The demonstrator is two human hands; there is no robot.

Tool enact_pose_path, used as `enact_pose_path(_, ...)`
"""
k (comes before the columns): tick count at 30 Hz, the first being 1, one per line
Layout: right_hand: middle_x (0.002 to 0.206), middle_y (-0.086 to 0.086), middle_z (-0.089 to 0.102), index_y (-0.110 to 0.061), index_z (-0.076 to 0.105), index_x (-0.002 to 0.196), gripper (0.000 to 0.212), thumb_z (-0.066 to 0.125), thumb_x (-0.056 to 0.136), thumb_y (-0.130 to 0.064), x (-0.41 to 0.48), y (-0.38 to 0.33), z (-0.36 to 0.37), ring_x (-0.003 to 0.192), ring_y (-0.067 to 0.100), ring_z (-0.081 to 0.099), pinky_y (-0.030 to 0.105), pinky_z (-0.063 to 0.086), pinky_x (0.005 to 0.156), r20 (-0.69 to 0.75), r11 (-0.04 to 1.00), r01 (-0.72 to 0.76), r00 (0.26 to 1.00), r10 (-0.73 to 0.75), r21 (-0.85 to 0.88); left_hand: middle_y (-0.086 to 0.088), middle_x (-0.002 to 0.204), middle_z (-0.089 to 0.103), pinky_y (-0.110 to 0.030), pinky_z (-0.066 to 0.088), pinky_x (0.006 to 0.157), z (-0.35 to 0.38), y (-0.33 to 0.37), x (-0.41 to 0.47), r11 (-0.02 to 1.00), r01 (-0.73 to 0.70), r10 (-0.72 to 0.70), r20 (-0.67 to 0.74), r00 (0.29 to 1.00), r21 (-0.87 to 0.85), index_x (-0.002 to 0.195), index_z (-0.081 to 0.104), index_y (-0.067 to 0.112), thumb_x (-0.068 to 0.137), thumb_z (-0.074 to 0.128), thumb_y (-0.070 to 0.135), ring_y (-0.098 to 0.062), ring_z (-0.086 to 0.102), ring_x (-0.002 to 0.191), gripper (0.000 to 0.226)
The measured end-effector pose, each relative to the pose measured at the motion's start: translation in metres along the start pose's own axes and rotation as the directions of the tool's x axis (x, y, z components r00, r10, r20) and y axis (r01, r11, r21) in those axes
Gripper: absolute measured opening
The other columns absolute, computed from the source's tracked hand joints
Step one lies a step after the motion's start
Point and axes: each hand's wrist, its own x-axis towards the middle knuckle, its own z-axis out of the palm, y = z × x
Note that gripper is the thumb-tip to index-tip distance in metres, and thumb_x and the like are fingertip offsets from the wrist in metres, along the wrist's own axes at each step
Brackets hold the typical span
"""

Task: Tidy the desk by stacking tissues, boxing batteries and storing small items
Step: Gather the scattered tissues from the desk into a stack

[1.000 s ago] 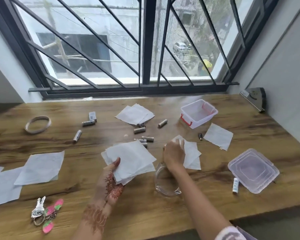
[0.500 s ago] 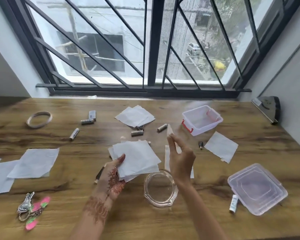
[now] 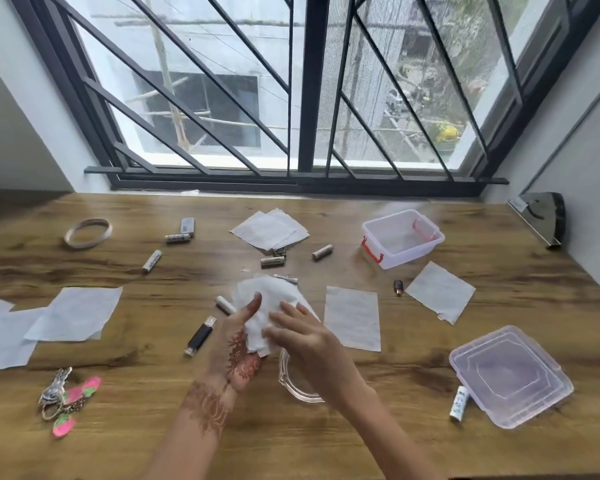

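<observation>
My left hand (image 3: 240, 344), marked with henna, holds a stack of white tissues (image 3: 261, 299) above the middle of the wooden desk (image 3: 326, 434), thumb over the top sheet. My right hand (image 3: 303, 336) lies flat on the stack with straight fingers. Loose tissues lie at the right (image 3: 353, 317), far right (image 3: 440, 292), back centre (image 3: 269, 230) and left (image 3: 78, 313). Several batteries lie scattered, such as one (image 3: 152, 260) at the left and one (image 3: 322, 252) near the small clear box (image 3: 402, 237) with red clips.
A glass dish (image 3: 293, 384) sits under my right wrist. A black USB stick (image 3: 201, 336) lies left of my hands. The box lid (image 3: 511, 374) and a battery (image 3: 459, 407) are at the right, keys (image 3: 66, 396) front left, a tape ring (image 3: 88, 233) back left.
My right hand lifted one tissue from the right pile and laid it onto the stack in my left hand. One tissue stays flat where that pile was.
</observation>
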Motion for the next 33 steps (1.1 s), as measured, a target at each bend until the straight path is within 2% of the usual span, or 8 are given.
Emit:
enact_pose_path(3,0.124,0.011,0.06,-0.005,0.063,0.113,0.038,0.036,0.097,-0.027,0.003,0.002,-0.003,0.123,0.022,0.049,0.032,0.033,0.109,0.009,0.994,-0.084,0.996,0.084,0.075,-0.02,0.111,0.066,-0.036,0.057,0.072,-0.005,0.002,0.005,0.999,0.016,-0.02,-0.066,0.998,-0.048,0.119,0.056,-0.004,0.078,0.062,0.017,-0.028,0.068,0.094,0.047)
enact_pose_path(5,0.128,0.008,0.055,-0.002,0.06,0.118,0.052,0.032,0.096,-0.04,0.005,0.006,-0.01,0.125,0.015,0.045,0.025,0.026,0.111,-0.051,0.945,-0.282,0.955,0.294,0.166,-0.02,0.121,0.061,-0.041,0.054,0.082,-0.005,0.002,0.007,0.995,0.023,-0.032,-0.09,0.995,-0.101,0.127,0.049,-0.002,0.078,0.068,0.014,-0.031,0.063,0.105,0.056)
enact_pose_path(9,0.134,0.013,0.051,-0.002,0.051,0.126,0.048,0.044,0.094,-0.037,-0.002,0.041,-0.02,0.128,0.025,0.044,0.029,0.033,0.104,-0.042,0.678,-0.734,0.679,0.733,-0.02,-0.013,0.087,0.074,-0.037,0.058,0.055,-0.011,0.0,0.014,0.996,-0.063,0.053,-0.144,0.988,-0.068,0.106,0.059,0.002,0.089,0.052,0.011,-0.026,0.072,0.075,0.021)
enact_pose_path(11,0.139,0.016,0.045,0.0,0.045,0.13,0.054,0.046,0.093,-0.039,-0.002,0.058,-0.019,0.132,0.025,0.037,0.034,0.031,0.108,0.006,0.542,-0.827,0.548,0.837,-0.148,-0.012,0.084,0.074,-0.04,0.058,0.054,-0.007,0.0,0.012,0.995,-0.089,0.081,-0.138,0.987,-0.051,0.103,0.06,0.003,0.091,0.049,0.011,-0.025,0.072,0.072,0.018)
enact_pose_path(14,0.142,0.016,0.04,0.002,0.04,0.133,0.061,0.047,0.092,-0.043,0.004,0.07,-0.007,0.134,0.025,0.032,0.035,0.026,0.112,0.047,0.476,-0.844,0.48,0.876,-0.248,-0.012,0.087,0.074,-0.044,0.059,0.059,-0.006,-0.001,0.011,0.996,-0.079,0.07,-0.154,0.985,-0.05,0.104,0.061,0.004,0.091,0.049,0.011,-0.026,0.072,0.075,0.019)
enact_pose_path(22,0.131,0.011,0.053,-0.005,0.058,0.118,0.029,0.041,0.097,-0.017,-0.004,0.076,-0.002,0.122,0.024,0.046,0.032,0.033,0.103,0.013,0.59,-0.739,0.62,0.784,-0.325,-0.01,0.084,0.074,-0.04,0.057,0.051,-0.01,0.002,0.003,0.993,-0.119,0.111,-0.211,0.971,-0.025,0.106,0.061,0.006,0.09,0.052,0.012,-0.025,0.072,0.071,0.02)
enact_pose_path(28,0.123,0.01,0.06,-0.008,0.062,0.117,0.028,0.059,0.089,-0.012,0.004,0.064,-0.02,0.118,0.019,0.055,0.025,0.04,0.1,-0.094,0.707,-0.677,0.705,0.703,0.206,-0.012,0.085,0.074,-0.043,0.058,0.055,-0.01,0.003,0.0,0.995,-0.099,0.09,-0.204,0.975,-0.034,0.106,0.06,0.006,0.09,0.052,0.012,-0.026,0.072,0.072,0.019)
enact_pose_path(33,0.135,0.002,0.046,-0.022,0.053,0.121,0.037,0.061,0.085,-0.02,0.031,0.037,-0.036,0.133,0.011,0.034,0.027,0.018,0.115,-0.017,0.853,-0.331,0.929,0.369,0.402,-0.015,0.091,0.073,-0.044,0.059,0.059,-0.009,0.006,0.001,0.999,-0.035,0.03,-0.18,0.983,-0.024,0.116,0.057,0.003,0.09,0.052,0.015,-0.029,0.071,0.078,0.029)
